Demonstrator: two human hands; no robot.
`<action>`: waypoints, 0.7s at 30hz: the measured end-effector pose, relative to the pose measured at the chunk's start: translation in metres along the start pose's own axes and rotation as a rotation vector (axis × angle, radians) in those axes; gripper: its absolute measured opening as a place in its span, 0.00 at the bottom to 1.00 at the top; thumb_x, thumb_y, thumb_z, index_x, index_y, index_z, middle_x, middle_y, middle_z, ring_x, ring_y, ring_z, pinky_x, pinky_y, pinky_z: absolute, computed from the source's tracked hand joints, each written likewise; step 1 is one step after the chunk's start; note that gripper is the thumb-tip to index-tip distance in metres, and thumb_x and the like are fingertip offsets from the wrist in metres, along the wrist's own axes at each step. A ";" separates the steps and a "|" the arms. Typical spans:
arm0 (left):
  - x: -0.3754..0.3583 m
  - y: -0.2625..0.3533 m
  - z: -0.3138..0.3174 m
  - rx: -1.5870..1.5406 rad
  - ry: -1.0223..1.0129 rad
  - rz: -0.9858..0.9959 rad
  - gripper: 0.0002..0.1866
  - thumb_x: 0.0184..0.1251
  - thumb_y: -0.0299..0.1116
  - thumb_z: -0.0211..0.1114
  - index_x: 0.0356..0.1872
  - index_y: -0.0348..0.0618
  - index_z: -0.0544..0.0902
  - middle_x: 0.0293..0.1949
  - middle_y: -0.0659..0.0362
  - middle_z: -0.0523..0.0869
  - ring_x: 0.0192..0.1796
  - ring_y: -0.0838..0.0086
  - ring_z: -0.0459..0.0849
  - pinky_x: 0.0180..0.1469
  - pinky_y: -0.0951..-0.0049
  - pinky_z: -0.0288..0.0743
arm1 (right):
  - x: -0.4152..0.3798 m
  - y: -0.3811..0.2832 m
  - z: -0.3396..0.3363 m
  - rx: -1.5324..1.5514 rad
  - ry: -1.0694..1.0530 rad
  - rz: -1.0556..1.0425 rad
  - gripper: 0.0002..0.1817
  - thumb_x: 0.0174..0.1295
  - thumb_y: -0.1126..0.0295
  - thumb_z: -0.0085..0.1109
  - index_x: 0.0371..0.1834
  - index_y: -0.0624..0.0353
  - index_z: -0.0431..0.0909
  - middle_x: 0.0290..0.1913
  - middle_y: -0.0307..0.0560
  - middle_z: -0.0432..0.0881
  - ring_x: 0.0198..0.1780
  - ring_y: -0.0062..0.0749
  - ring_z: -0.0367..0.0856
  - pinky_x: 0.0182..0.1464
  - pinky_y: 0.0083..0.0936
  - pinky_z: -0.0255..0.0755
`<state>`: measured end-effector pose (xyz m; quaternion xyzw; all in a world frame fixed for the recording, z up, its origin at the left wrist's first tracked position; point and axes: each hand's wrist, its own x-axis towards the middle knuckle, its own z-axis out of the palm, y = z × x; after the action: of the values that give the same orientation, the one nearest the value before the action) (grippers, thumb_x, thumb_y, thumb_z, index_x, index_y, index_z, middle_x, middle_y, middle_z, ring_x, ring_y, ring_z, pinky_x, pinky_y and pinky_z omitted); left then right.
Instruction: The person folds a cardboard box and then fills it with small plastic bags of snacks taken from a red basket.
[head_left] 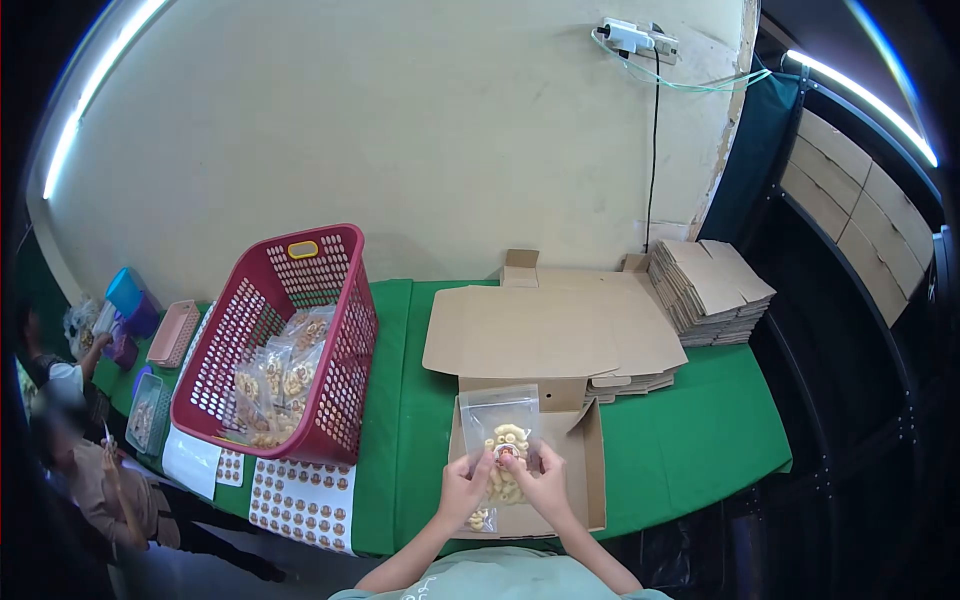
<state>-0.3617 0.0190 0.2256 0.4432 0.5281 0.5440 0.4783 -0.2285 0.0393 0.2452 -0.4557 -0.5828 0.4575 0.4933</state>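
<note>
Both hands hold one clear zip bag (507, 410) of pale ring-shaped snacks over an open cardboard box (593, 465). My left hand (466, 487) grips the bag's left side. On its right side is my right hand (543, 484), with the thumb against a small round sticker (506, 453) on the bag's front. Beneath the hands, part of another snack bag (482, 519) shows inside the box. The box's lid (555, 330) lies folded back, away from me.
A tilted red basket (340, 370) holds several snack bags. Sticker sheets (302, 503) lie beside it. Flattened cartons (710, 290) are stacked at the right. Small baskets (175, 333) stand at the far left, near two people (120, 490). A cable hangs down the wall.
</note>
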 end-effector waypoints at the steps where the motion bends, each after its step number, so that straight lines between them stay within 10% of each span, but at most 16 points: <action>1: 0.001 0.005 0.003 -0.027 0.011 -0.005 0.15 0.57 0.39 0.65 0.35 0.35 0.81 0.19 0.70 0.76 0.20 0.92 0.68 0.19 0.87 0.59 | 0.000 0.000 -0.003 -0.072 -0.002 0.023 0.12 0.55 0.68 0.61 0.38 0.65 0.75 0.28 0.36 0.78 0.30 0.13 0.72 0.32 0.13 0.68; 21: 0.013 0.005 0.024 -0.158 0.008 -0.096 0.12 0.63 0.37 0.59 0.33 0.36 0.81 0.19 0.70 0.76 0.20 0.92 0.68 0.19 0.87 0.59 | 0.023 0.024 -0.009 0.184 -0.066 0.133 0.10 0.61 0.70 0.53 0.36 0.67 0.77 0.29 0.36 0.79 0.30 0.13 0.73 0.31 0.15 0.69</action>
<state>-0.3405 0.0356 0.2318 0.3759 0.5060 0.5622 0.5353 -0.2199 0.0666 0.2266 -0.4311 -0.5227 0.5555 0.4821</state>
